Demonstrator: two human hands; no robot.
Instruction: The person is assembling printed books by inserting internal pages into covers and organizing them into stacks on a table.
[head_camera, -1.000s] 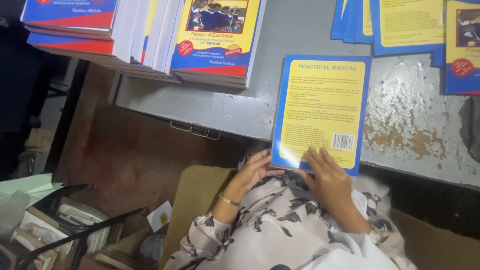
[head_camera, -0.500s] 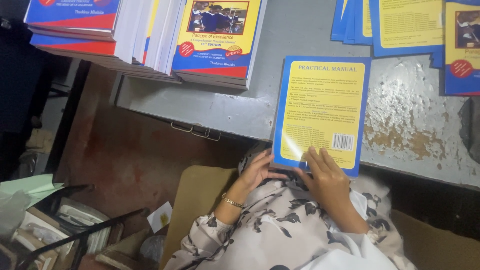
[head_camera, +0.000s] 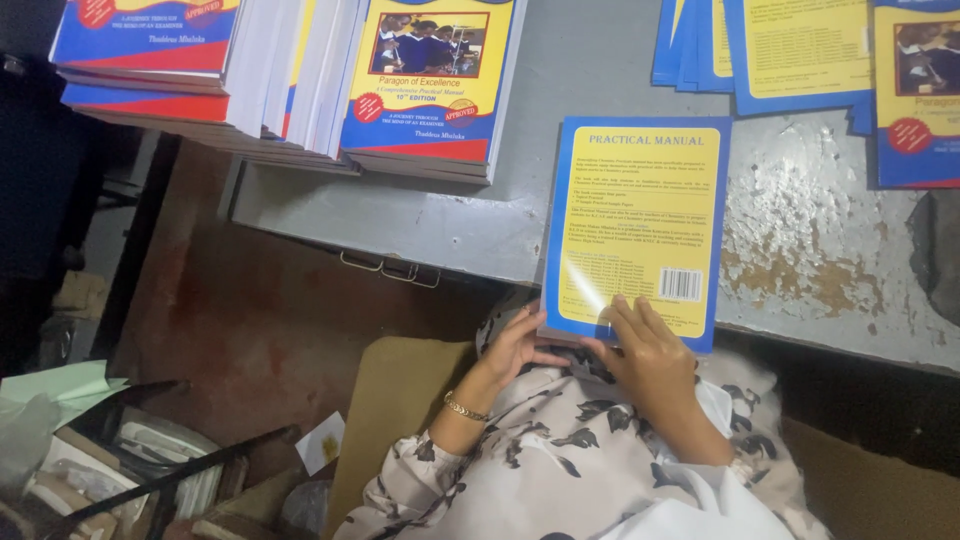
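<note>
A blue and yellow book (head_camera: 632, 225) lies back cover up on the grey metal table (head_camera: 800, 250), its near end overhanging the table edge. My left hand (head_camera: 515, 350), with a gold bracelet at the wrist, grips the book's lower left corner from beneath the edge. My right hand (head_camera: 648, 352) rests flat on the lower part of the cover, fingers spread near the barcode. Both sleeves are pale with a dark leaf print.
Stacks of the same books (head_camera: 430, 85) stand at the table's far left, more stacks (head_camera: 150, 60) beside them. Loose blue and yellow covers (head_camera: 800, 50) lie at the far right. A brown cardboard piece (head_camera: 390, 410) and boxed clutter (head_camera: 120, 470) sit on the reddish floor.
The hands and book have hardly shifted. My left hand's fingers have slid slightly along the book's lower left edge.
</note>
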